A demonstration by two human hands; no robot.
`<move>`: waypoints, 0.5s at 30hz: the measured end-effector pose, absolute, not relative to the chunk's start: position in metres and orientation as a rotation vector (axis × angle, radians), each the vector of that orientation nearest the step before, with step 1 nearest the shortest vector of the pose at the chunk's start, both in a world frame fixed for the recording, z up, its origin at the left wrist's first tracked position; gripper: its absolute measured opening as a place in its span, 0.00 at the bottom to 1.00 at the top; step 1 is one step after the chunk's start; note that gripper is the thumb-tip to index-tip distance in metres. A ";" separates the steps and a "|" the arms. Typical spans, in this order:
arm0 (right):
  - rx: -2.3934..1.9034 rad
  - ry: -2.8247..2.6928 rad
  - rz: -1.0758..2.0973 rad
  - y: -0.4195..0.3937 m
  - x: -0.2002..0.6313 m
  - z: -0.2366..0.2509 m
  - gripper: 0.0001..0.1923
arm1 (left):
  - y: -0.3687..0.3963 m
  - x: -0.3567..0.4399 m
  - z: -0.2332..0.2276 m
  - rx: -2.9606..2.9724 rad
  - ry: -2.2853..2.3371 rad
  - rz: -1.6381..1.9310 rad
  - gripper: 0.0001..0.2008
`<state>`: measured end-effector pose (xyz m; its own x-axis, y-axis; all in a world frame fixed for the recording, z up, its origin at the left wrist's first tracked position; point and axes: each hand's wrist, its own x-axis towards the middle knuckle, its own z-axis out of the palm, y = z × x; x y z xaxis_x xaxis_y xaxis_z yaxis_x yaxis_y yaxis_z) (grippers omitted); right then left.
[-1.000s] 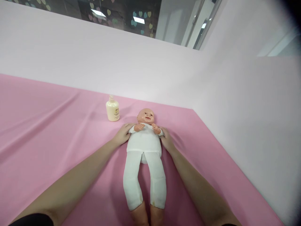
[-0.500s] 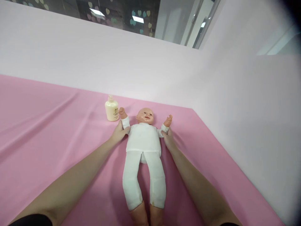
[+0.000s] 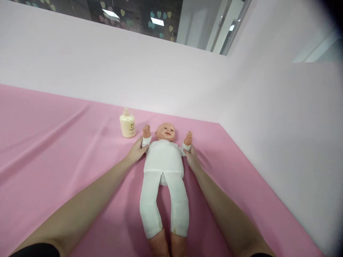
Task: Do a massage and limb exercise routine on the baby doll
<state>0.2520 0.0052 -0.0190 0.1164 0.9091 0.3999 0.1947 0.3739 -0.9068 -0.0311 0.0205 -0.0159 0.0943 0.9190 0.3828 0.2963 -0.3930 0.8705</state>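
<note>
A baby doll [image 3: 163, 157] with a white cloth body lies on its back, its head toward the far wall and its feet cut off by the lower frame edge. My left hand [image 3: 137, 151] is closed around the doll's arm on the left side, thumb on the sleeve. On the other side, my right hand [image 3: 192, 157] grips the opposite arm near the elbow. Both doll forearms point up, with the plastic hands beside the head. Some of my fingers are hidden behind the doll's arms.
A cream-coloured pump bottle [image 3: 128, 125] stands just left of the doll's raised hand. Pink sheeting [image 3: 66, 142] with a few folds covers the surface. White walls [image 3: 107, 64] rise at the back and right, with a window [image 3: 139, 18] above.
Both doll forearms have swung inward toward the head, the left-side one more clearly. My hands keep hold of the arms and have shifted only slightly.
</note>
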 end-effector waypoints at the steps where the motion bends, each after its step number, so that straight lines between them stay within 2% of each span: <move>1: -1.114 -1.393 0.730 0.003 0.252 -0.021 0.23 | 0.020 -0.031 -0.015 1.859 1.176 1.271 0.21; 7: -1.157 -1.587 0.624 -0.002 0.251 -0.017 0.23 | 0.013 -0.029 -0.004 2.244 1.060 1.117 0.27; 15: -1.209 -1.411 0.755 0.000 0.253 -0.023 0.23 | 0.009 -0.027 -0.003 1.946 1.198 1.186 0.23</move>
